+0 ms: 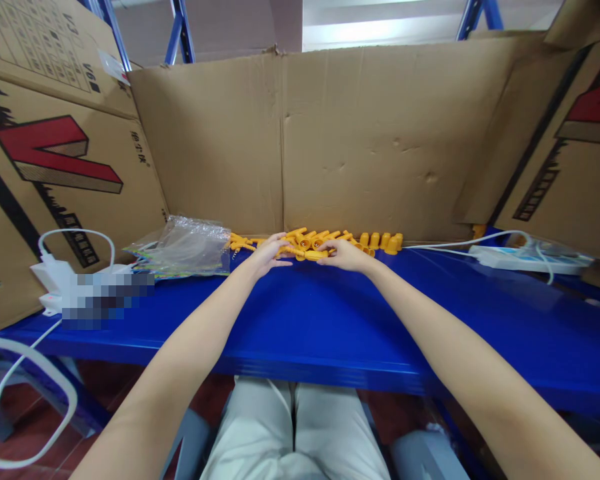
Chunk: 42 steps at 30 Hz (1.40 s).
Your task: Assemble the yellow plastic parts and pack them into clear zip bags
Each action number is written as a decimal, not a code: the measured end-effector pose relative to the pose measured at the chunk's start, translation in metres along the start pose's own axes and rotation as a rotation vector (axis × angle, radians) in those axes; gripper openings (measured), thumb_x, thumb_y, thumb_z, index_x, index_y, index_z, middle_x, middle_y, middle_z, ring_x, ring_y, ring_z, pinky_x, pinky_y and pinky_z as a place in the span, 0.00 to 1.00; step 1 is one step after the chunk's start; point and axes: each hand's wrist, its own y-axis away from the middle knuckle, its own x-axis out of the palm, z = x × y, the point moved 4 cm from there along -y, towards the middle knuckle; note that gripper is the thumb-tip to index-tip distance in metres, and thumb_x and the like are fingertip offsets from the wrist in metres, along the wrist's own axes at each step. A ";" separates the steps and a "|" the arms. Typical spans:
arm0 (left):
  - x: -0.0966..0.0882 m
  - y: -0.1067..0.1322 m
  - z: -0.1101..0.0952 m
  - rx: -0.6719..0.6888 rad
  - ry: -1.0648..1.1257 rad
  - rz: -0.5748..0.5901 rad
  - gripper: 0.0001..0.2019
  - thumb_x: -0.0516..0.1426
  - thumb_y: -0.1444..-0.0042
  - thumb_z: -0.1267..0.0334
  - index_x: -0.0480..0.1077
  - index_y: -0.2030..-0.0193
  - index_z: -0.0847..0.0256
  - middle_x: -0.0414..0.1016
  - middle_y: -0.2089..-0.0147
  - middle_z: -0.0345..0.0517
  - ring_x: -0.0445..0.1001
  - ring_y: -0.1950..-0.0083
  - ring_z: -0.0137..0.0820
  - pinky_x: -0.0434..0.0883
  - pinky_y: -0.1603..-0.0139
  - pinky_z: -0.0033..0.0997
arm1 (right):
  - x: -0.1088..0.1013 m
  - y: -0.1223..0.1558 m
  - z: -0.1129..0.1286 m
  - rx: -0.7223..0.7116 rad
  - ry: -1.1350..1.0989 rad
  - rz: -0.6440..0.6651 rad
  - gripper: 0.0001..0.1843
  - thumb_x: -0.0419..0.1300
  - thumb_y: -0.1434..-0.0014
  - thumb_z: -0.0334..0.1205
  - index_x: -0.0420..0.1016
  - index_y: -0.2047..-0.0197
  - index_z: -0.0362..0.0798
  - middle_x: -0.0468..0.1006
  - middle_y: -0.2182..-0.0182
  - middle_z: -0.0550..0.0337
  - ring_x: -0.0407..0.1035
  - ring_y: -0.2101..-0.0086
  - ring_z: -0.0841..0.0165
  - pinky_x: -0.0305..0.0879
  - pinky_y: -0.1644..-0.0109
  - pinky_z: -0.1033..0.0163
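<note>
My left hand [270, 256] and my right hand [346, 255] are side by side at the back of the blue table. A long yellow plastic piece [314, 255] spans the gap between them. Its left end runs in among the fingers of my left hand, whose thumb stretches out below it. Right fingertips and thumb close on the other end. Behind the hands lie several more yellow pieces [300, 233], partly covered by the fingers. To the right, yellow cup-shaped pieces [375, 240] stand in a row. Thin yellow pieces [237, 241] lie left of my left hand.
Clear plastic bags [193, 243] lie stacked at the left. Behind everything rises a cardboard wall [370, 147]. White plugs and cables [55, 280] occupy the left end of the blue table [310, 327]; a white power strip [530, 259] lies at the right.
</note>
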 end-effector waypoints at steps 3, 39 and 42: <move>0.001 0.002 0.006 0.008 -0.223 0.076 0.29 0.60 0.58 0.73 0.63 0.46 0.55 0.76 0.66 0.47 0.75 0.73 0.33 0.72 0.68 0.36 | -0.004 -0.001 -0.008 0.028 -0.015 -0.001 0.17 0.65 0.55 0.37 0.75 0.59 0.45 0.76 0.66 0.57 0.70 0.67 0.68 0.67 0.61 0.63; -0.014 -0.012 0.007 0.641 -0.978 0.034 0.11 0.59 0.59 0.71 0.67 0.68 0.55 0.64 0.79 0.35 0.66 0.73 0.31 0.62 0.67 0.28 | -0.008 0.016 -0.013 0.238 -0.640 0.249 0.20 0.62 0.49 0.34 0.60 0.54 0.48 0.79 0.67 0.56 0.74 0.71 0.70 0.68 0.65 0.66; -0.013 -0.012 0.007 0.679 -1.005 0.042 0.10 0.58 0.59 0.70 0.67 0.67 0.55 0.64 0.78 0.36 0.66 0.73 0.31 0.62 0.67 0.28 | -0.008 0.016 -0.012 0.239 -0.636 0.263 0.11 0.61 0.47 0.40 0.65 0.62 0.47 0.79 0.69 0.55 0.73 0.74 0.70 0.68 0.67 0.66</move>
